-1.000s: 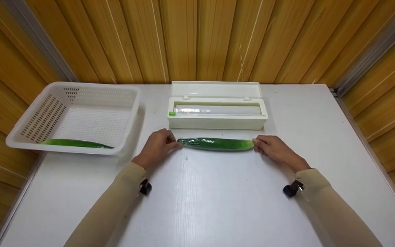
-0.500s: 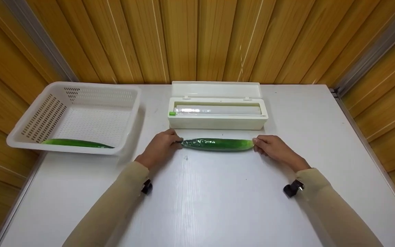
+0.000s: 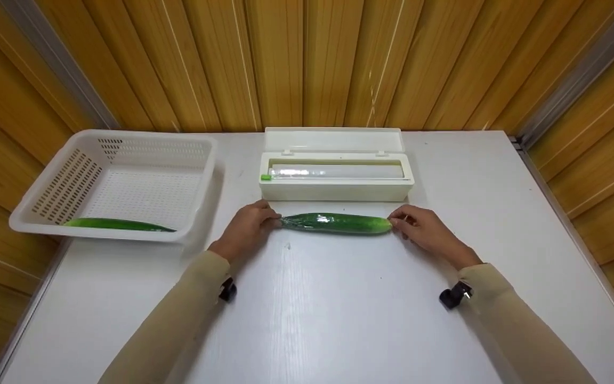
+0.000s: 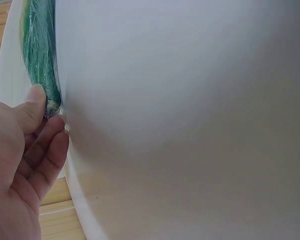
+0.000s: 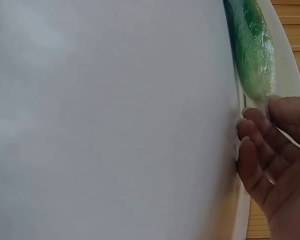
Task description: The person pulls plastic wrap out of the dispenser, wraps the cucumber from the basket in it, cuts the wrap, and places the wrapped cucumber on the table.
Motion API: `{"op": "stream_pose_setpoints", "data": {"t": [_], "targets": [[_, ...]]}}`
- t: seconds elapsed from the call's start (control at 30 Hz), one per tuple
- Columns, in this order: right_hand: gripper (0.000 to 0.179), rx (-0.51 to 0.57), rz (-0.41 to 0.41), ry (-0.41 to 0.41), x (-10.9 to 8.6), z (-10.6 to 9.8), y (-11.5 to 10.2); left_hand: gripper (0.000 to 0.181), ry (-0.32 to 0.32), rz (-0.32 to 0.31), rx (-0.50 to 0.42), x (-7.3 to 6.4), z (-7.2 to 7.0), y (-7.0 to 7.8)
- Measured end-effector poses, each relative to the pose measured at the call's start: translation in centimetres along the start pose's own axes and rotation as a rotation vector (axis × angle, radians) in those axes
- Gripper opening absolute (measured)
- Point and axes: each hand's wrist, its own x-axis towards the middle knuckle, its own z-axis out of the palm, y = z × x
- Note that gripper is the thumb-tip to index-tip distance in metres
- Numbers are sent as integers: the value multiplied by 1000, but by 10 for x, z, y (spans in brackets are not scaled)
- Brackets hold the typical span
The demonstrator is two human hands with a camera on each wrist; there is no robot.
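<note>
A green cucumber point(image 3: 336, 223) wrapped in clear plastic film lies crosswise on the white table. At its dark left end my left hand point(image 3: 248, 226) pinches the gathered film against the tip. In the left wrist view, the thumb point(image 4: 36, 97) lies on that wrapped end, with the fingers curled beneath. My right hand point(image 3: 427, 232) pinches the film just off the pale right end. The right wrist view shows this twist of film point(image 5: 263, 106) between thumb and forefinger, the other fingers loosely bent. Just behind the cucumber stands a white cling film dispenser point(image 3: 336, 191) with its lid raised.
A white perforated basket point(image 3: 208, 176) stands at the left of the table point(image 3: 328, 320); another green cucumber point(image 3: 118, 224) lies along its near side. Inside the dispenser is a film roll point(image 3: 339, 171), with a green slider point(image 3: 266, 177) at the left. Wood-patterned walls point(image 3: 285, 64) enclose the table.
My left hand has shifted slightly right and closed over the cucumber's left tip. My right hand's fingers have moved a little at the other end. The cucumber's glare has shifted.
</note>
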Motion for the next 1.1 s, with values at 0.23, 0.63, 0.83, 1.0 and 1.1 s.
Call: {"op": "stream_pose_setpoints", "data": {"t": [0.23,0.63,0.83,1.0,1.1], "targets": [[21,-18,-60,11,-4,0,2,18,-3,-76,-43,-4,1,-1],[9,-92,-34,57,-5,3,1,17,16,-79,-40,-1,3,-1],[20,-93,-42,42,-5,4,1,22,-47,-115,-23,-4,-2,6],[25,-89,-31,35,-5,5,1,26,-85,-98,-12,-8,-3,6],[27,-88,-30,30,-5,4,2,20,-61,-42,-5,-8,-2,4]]}}
